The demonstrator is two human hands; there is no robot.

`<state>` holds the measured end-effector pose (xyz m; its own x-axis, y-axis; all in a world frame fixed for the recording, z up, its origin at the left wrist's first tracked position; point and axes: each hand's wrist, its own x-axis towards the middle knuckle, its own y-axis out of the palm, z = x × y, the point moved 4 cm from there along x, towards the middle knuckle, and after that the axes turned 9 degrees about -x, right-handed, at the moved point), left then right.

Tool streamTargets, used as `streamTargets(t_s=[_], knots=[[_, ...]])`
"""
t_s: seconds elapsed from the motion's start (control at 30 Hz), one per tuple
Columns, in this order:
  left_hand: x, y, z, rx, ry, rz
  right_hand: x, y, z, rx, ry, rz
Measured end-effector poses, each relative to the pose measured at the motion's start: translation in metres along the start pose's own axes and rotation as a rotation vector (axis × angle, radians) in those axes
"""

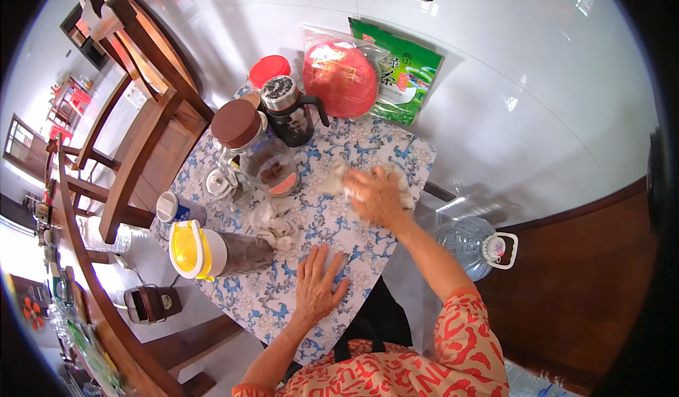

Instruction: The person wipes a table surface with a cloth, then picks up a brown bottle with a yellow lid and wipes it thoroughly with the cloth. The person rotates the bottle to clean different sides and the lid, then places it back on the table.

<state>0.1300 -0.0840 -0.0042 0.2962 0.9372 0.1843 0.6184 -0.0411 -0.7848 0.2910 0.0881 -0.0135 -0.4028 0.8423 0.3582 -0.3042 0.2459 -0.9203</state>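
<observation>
Right hand [375, 195] pressed on cloth [405, 193], couldn't tell if gripping; left hand [318, 288] lay flat on bench [366, 250], fingers spread, near rag [274, 223].

On the table [325, 220], a hand could pass between the left hand [320, 287] and the right hand [375, 193]. Leftward, a brown-lidded jar [265, 160], a yellow-lidded jug [219, 253] and a crumpled wad [277, 224] obstruct; at the back, a mug [291, 123] and 2 bags [339, 82] block passage.
</observation>
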Motion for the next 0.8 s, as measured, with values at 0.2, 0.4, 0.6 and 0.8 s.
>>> streamTargets(t_s=[0.2, 0.4, 0.6, 0.8], knots=[[0.0, -0.002, -0.002, 0.027, 0.004, -0.004, 0.021, 0.003, 0.014, 0.008, 0.046, -0.022], [-0.002, -0.001, -0.002, -0.017, 0.007, -0.015, 0.078, 0.029, 0.017, -0.078, 0.303, -0.181], [-0.002, -0.001, -0.001, -0.023, -0.023, -0.023, 0.068, 0.03, 0.038, -0.052, 0.048, -0.109], [-0.007, 0.0, 0.005, -0.166, -0.024, -0.106, 0.004, 0.009, 0.06, 0.035, -0.109, -0.123]])
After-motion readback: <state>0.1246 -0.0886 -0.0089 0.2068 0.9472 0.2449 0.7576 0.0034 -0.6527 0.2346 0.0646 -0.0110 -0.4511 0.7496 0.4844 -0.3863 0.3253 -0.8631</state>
